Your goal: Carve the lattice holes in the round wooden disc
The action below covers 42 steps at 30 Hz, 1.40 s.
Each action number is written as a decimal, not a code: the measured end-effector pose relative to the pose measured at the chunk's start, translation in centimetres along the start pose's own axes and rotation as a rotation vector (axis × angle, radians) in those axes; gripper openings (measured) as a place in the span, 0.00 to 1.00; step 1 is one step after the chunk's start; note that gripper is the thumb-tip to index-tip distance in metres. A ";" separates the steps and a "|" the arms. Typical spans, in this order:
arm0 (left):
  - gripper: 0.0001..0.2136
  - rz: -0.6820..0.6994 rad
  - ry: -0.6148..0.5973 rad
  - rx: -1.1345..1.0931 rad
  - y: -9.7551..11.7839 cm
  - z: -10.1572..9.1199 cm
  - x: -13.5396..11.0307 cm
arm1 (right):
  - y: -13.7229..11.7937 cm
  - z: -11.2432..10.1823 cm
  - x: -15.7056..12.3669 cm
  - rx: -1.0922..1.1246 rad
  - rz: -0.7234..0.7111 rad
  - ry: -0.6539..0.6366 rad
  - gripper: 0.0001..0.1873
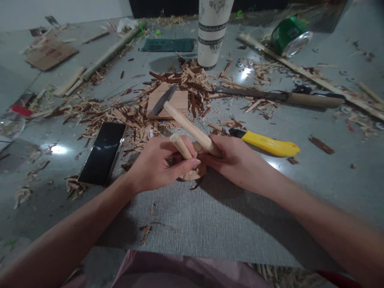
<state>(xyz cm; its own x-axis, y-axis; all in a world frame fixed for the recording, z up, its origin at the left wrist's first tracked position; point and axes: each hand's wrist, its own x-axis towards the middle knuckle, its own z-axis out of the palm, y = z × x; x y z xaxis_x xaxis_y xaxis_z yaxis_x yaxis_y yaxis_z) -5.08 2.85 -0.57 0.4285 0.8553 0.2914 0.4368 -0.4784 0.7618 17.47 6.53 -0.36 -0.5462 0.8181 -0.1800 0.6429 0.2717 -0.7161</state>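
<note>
My left hand (pixel 162 162) is closed round a short round wooden handle (pixel 181 146), whose lower end is hidden by my fingers. In my right hand (pixel 237 160) is a hammer (pixel 187 123) with a pale wooden shaft and a dark narrow head. The head points away to the upper left, over a square wooden block (pixel 182 99). Beneath both hands lies a piece of carved wood (pixel 194 173), mostly covered by my fingers. Whether the right fingers also touch that piece I cannot tell.
A phone (pixel 102 154) lies at left, a yellow utility knife (pixel 270 144) at right. Behind them are a wood-handled file (pixel 312 100), a paper cup (pixel 212 34), a tipped green can (pixel 289 37), a dark green strip (pixel 168 45) and wood shavings (pixel 195 78).
</note>
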 end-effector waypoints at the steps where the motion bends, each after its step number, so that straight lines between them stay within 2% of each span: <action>1: 0.06 0.005 0.008 0.002 0.0 0.0 0.0 | 0.0 0.0 0.0 -0.003 0.001 0.002 0.13; 15: 0.06 0.005 0.021 -0.066 0.0 0.2 0.1 | -0.2 0.0 -0.1 0.023 0.027 -0.005 0.12; 32: 0.07 -0.009 0.007 -0.052 0.0 0.0 0.1 | -0.2 0.0 0.0 -0.010 0.021 0.009 0.17; 37: 0.07 -0.009 0.002 -0.036 -0.1 0.0 0.1 | -0.1 0.0 0.0 0.000 0.019 -0.005 0.12; 42: 0.07 0.003 0.011 -0.040 0.0 0.1 0.1 | -0.1 0.0 0.0 0.018 0.015 -0.006 0.11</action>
<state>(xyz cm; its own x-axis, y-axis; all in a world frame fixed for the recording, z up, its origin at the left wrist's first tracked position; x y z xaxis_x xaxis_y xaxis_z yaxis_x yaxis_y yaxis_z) -5.00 2.94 -0.63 0.4210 0.8561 0.2998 0.4033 -0.4726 0.7836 17.42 6.47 -0.23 -0.5397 0.8189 -0.1954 0.6414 0.2496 -0.7255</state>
